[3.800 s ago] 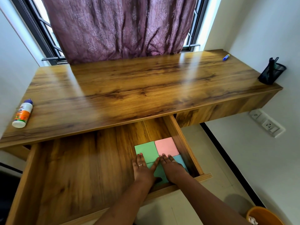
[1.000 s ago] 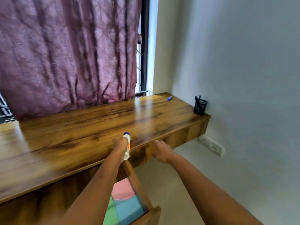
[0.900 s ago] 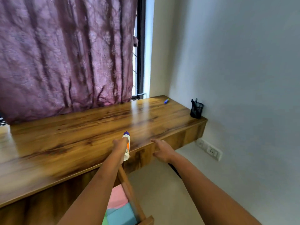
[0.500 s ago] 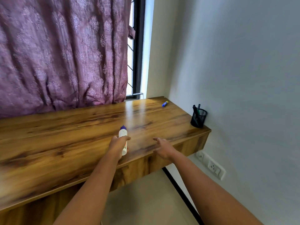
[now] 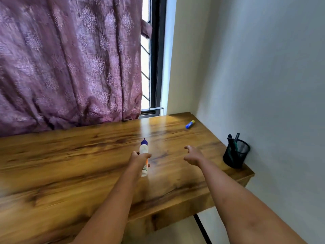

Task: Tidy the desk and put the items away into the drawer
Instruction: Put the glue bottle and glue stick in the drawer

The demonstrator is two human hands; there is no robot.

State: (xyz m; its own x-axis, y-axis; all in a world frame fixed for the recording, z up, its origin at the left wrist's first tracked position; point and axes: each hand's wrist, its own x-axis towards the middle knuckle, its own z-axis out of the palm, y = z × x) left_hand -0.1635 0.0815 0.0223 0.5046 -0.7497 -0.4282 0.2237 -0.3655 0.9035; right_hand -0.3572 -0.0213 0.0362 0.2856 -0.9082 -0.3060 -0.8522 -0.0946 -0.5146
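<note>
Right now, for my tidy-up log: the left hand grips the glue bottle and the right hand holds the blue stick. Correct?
Not quite. The left hand does grip the glue bottle, but the right hand holds nothing; the blue stick lies on the desk near its far corner, per the head view.

The left hand (image 5: 139,158) holds a white glue bottle (image 5: 143,156) with a purple cap, up above the wooden desk (image 5: 70,164). The right hand (image 5: 193,155) is out over the desk with loose fingers and holds nothing. A small blue glue stick (image 5: 190,124) lies near the far corner. A black pen cup (image 5: 235,156) stands by the wall (image 5: 263,76). A purple curtain (image 5: 66,59) hangs behind the desk.
</note>
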